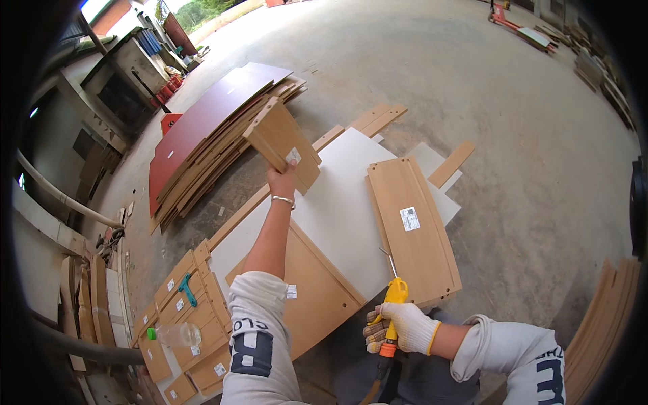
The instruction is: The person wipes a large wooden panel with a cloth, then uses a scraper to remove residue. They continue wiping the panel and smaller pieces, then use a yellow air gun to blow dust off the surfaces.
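Observation:
My bare left hand [281, 183] grips the lower edge of a light wood-coloured panel [282, 138] with a white label, holding it up at an angle. In my gloved right hand [405, 327] is a yellow air blow gun [395, 295] with a thin metal nozzle and an orange hose fitting. The nozzle points toward a larger wood-coloured panel [417, 236], which has a white label and small holes along its ends. That panel lies over white boards [344, 202]. Another wood-coloured panel [314, 290] lies beneath my left forearm.
Several labelled panels [185, 324] lie at lower left, bearing a teal T-shaped tool [187, 290] and a clear bottle [181, 335] with a green cap. A stack of red-topped boards [216, 121] stands beyond. More boards [604, 324] stand at right; a pallet jack [516, 27] is far off.

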A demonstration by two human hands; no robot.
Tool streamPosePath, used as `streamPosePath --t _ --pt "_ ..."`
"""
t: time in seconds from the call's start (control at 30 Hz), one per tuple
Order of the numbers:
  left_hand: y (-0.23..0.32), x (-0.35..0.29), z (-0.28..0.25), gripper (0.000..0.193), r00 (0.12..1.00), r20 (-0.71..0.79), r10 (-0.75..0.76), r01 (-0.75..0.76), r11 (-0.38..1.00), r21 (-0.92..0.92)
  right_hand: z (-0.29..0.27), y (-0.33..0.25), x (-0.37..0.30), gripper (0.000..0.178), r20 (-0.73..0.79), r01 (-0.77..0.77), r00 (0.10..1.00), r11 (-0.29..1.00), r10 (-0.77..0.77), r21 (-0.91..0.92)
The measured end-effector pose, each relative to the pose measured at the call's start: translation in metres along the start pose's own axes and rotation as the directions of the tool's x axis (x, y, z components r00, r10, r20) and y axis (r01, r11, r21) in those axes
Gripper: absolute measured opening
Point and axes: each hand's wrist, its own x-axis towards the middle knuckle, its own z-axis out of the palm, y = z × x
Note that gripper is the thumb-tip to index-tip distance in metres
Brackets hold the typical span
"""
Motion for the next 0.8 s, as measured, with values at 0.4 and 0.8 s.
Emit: streamPosePath --t 0.4,0.8 --pt "0.036 0.008 -0.034 0.057 0.998 0.014 0.054 -0.05 0.973 -0.223 0.067 0.02 0.023 0.021 0.071 0.16 0.986 0.98 -0.152 -0.118" --pt "0.079 0.033 -0.035 0.046 0.924 0.254 0.286 -0.378 0.584 0.719 0.083 0.023 0.028 0.019 0.15 0.134 0.981 0.987 -0.12 -0.086"
